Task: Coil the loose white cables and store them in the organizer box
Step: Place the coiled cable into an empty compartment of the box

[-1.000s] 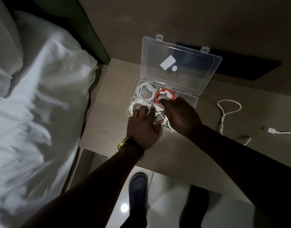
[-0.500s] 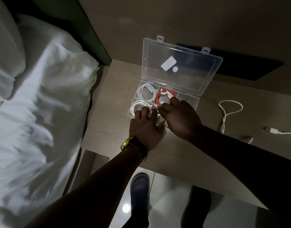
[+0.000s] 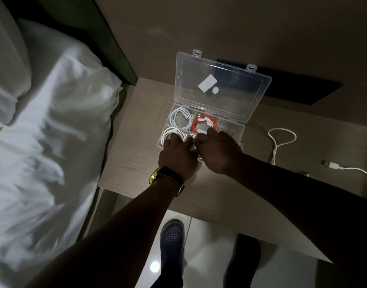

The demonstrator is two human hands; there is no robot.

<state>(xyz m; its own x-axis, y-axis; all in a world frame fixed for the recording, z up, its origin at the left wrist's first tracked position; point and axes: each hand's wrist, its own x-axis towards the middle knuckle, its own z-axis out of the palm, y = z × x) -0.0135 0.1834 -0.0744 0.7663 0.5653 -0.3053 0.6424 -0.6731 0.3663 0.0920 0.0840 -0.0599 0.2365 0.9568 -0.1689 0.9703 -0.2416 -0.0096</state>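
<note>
Pressing white coil [image 3: 192,140] into front-middle compartment of organizer box [image 3: 232,133], centre frame. Left hand [image 3: 177,155] and right hand [image 3: 217,151] over it; fingers bent down, grip hidden, cannot tell. Risk: coil springs out on release. Loose cables [image 3: 281,140], [image 3: 348,169] remain on table [image 3: 137,142], right of frame.

View: one wide-angle camera on my head, the only view.
Direction: forward and steeply down, past my forearms to my shoes [image 3: 171,238] on the floor.
Nearness: close above the bedside table [image 3: 137,154], my left hand [image 3: 177,157] and right hand [image 3: 218,151] mid-frame over the open box [image 3: 230,129].
Edges: bed [image 3: 43,132] fills the left, wall [image 3: 240,28] across the top.
</note>
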